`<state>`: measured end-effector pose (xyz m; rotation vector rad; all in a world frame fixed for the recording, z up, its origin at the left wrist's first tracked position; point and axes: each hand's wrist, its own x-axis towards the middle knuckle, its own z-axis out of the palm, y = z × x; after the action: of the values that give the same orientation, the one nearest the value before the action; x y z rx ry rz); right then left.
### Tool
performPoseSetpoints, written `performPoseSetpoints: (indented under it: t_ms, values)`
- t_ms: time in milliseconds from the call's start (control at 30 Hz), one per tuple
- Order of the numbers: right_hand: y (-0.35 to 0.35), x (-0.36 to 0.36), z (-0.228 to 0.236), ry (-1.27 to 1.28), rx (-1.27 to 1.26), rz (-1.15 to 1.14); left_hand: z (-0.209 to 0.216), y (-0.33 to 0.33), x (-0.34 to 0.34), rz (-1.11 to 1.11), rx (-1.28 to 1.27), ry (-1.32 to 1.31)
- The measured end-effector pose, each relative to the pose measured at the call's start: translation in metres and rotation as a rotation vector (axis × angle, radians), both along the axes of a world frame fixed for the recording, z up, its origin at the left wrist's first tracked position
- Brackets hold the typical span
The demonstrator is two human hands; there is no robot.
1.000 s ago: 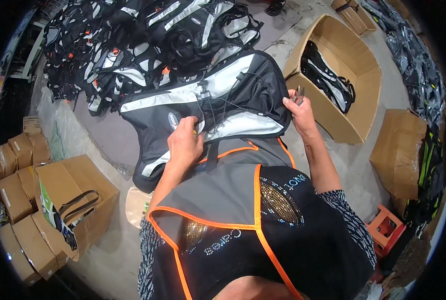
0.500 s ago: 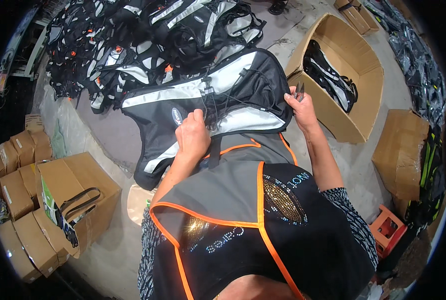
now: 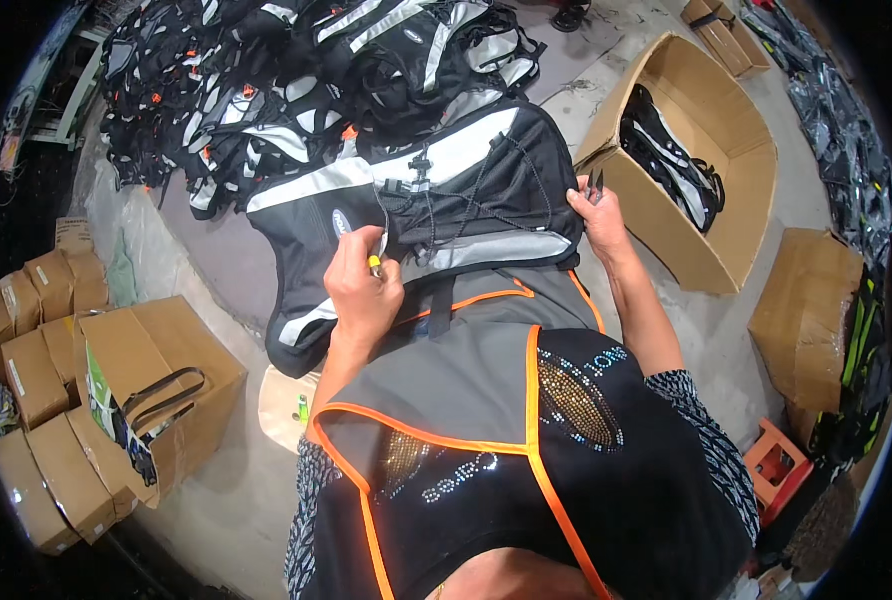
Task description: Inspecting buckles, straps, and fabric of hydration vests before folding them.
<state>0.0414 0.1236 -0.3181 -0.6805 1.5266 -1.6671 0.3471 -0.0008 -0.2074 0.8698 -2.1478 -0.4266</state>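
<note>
A black, grey and white backpack lies flattened in front of me, with criss-crossed elastic cord over its right part. My left hand is closed at the middle of it, its fingertips pinching the edge of a pocket panel that stands slightly lifted. A small yellow object shows between those fingers; its kind is unclear. At the backpack's right end, my right hand is closed, with the dark pointed blades of thread snips sticking up from it. Its thumb rests against the backpack's edge.
A heap of similar backpacks covers the far left. An open carton with a backpack inside stands at the right. Stacked cartons and a larger box with straps are at the left. A red plastic stool stands lower right.
My left hand has shifted slightly left and down, drawing up the pocket panel's edge, and the yellow object now shows in it. My right hand stays at the backpack's right end.
</note>
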Motion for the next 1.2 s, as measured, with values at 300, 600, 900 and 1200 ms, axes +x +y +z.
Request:
performPoseSetpoints:
  t_ms: [300,600,900,1200]
  values:
    - [0.000,0.001,0.006,0.079,0.151,-0.048,-0.008,0.006,0.001,-0.042,-0.009,0.042]
    - [0.002,0.057,0.083,0.546,0.028,-0.264,-0.004,-0.013,-0.012,0.000,-0.061,0.105]
    - [-0.012,0.142,0.108,-0.567,0.263,0.565,0.013,-0.035,-0.036,0.026,-0.112,0.070]
    - [-0.039,0.161,0.069,-0.795,0.087,0.249,0.014,-0.030,-0.042,0.116,-0.149,-0.002]
